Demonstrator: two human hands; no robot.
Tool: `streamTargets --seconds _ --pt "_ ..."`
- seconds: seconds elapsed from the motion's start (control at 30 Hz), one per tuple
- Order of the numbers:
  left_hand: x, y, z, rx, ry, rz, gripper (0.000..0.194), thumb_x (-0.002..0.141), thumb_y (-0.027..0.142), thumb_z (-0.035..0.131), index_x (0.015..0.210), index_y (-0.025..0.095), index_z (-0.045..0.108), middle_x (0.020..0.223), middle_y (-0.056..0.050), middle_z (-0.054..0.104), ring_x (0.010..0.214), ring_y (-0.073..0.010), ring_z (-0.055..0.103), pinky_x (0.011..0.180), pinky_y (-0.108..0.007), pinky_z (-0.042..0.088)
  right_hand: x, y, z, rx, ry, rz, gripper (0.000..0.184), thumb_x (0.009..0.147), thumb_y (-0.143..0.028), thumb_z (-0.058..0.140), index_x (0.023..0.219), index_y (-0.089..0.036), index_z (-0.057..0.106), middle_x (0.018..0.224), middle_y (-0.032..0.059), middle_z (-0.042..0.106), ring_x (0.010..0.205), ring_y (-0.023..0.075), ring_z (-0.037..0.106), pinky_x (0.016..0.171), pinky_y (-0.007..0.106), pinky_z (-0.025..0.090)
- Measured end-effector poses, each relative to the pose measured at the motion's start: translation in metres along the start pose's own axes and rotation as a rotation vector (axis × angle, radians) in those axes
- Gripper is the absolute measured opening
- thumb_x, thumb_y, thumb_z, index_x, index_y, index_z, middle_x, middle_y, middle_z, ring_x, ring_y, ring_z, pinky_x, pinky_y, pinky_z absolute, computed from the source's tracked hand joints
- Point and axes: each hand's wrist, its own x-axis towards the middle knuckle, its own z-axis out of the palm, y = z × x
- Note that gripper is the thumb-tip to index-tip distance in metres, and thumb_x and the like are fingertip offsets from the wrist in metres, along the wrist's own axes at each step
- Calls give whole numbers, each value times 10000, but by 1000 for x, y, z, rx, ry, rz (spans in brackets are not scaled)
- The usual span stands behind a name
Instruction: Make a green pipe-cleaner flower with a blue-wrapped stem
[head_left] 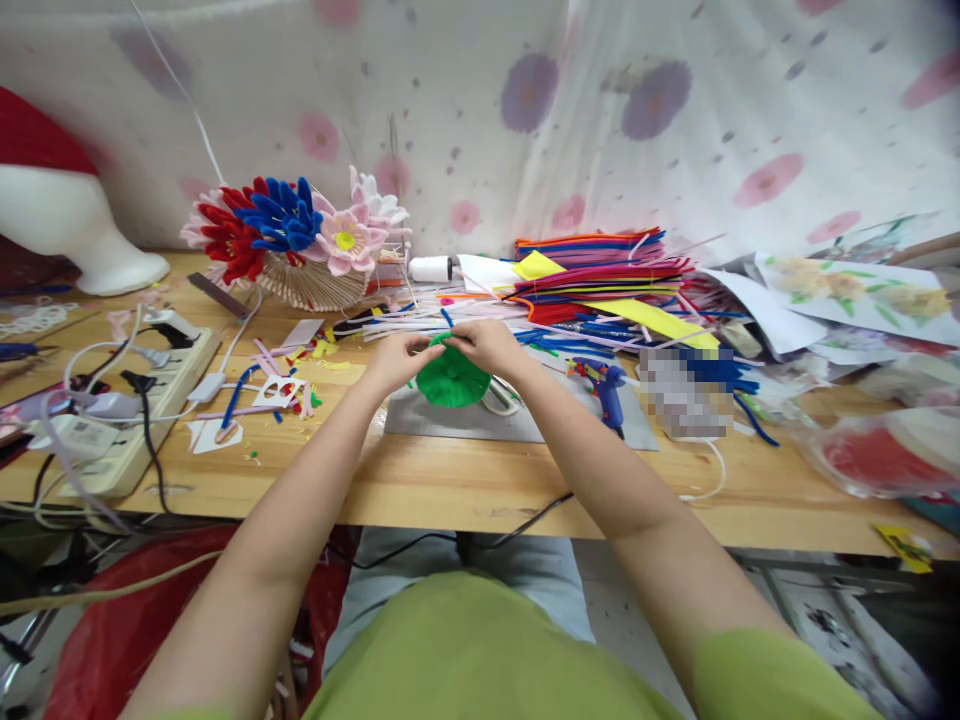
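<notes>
A round green pipe-cleaner disc (452, 385), shaped like a lotus leaf, is held up over the grey mat (420, 424). My left hand (401, 358) pinches its upper left edge. On the upper right edge, the fingers of my right hand (489, 347) are closed on the same disc. A short blue pipe-cleaner end (448, 317) sticks up between the fingertips; whether it is joined to the disc I cannot tell. Scissors (504, 402) lie partly hidden beside the disc. Right of my right hand, a blue hot glue gun (606, 388) rests on the mat.
Bundles of coloured pipe cleaners (592, 262) lie along the back. A fan with pipe-cleaner flowers (319, 285) stands back left. A power strip (176, 385) with cables, a white mannequin head (64, 230) and scraps occupy the left. A clear plastic package (889, 450) sits at right.
</notes>
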Motion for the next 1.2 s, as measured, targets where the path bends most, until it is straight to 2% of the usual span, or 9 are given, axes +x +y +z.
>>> streamTargets --seconds 0.13,0.27,0.37,0.47,0.6,0.7,0.93,1.1,1.2 --pt "6 0 2 87 28 -35 261 737 354 506 707 158 677 568 -10 584 557 -136 476 542 -247 334 1 -1 5 72 -17 -10 264 830 -355 474 927 -198 662 874 47 674 801 155 571 668 233 324" --pt "5 -9 6 -91 203 -102 294 766 334 459 801 140 677 671 -26 641 603 -144 528 576 -248 384 -2 3 8 205 135 79 317 806 -408 499 1004 -198 629 901 33 663 782 151 557 673 233 344" --pt "3 -13 4 -176 149 -62 298 749 337 498 892 134 664 791 -38 674 651 -143 560 611 -245 408 -3 6 7 179 138 81 267 834 -361 455 871 -188 654 794 26 656 713 143 535 635 234 324" --pt "2 -5 -2 31 63 43 252 762 325 504 850 164 677 767 -37 676 660 -149 564 612 -247 387 -2 4 6 123 122 48 248 833 -332 455 803 -188 654 768 27 651 704 142 525 616 237 299" --pt "-2 10 -7 379 45 189 235 794 305 473 788 193 680 743 -54 668 693 -172 572 613 -261 354 4 -3 5 63 106 51 226 825 -293 463 776 -180 653 781 40 656 719 149 528 612 244 282" --pt "-4 12 -9 463 39 227 247 802 309 457 761 197 674 731 -59 661 696 -176 570 605 -263 340 6 -5 5 49 87 23 213 823 -270 468 766 -173 649 796 47 657 722 148 527 615 245 279" --pt "2 5 -9 151 -6 36 290 739 397 506 694 159 666 517 9 542 532 -127 466 521 -239 295 8 -3 6 136 36 -111 201 827 -274 482 802 -157 643 798 47 647 742 139 529 650 229 316" --pt "3 -9 7 -138 273 -85 281 746 354 480 717 148 668 582 0 577 567 -133 491 552 -242 345 -1 2 8 300 114 -61 259 795 -312 533 987 -157 613 946 50 648 840 151 551 722 234 368" --pt "1 -16 12 -370 275 -105 297 723 356 517 840 126 664 686 -15 634 628 -143 539 585 -242 393 -8 4 7 281 141 8 237 805 -278 513 981 -165 625 963 54 655 861 164 559 740 250 377"
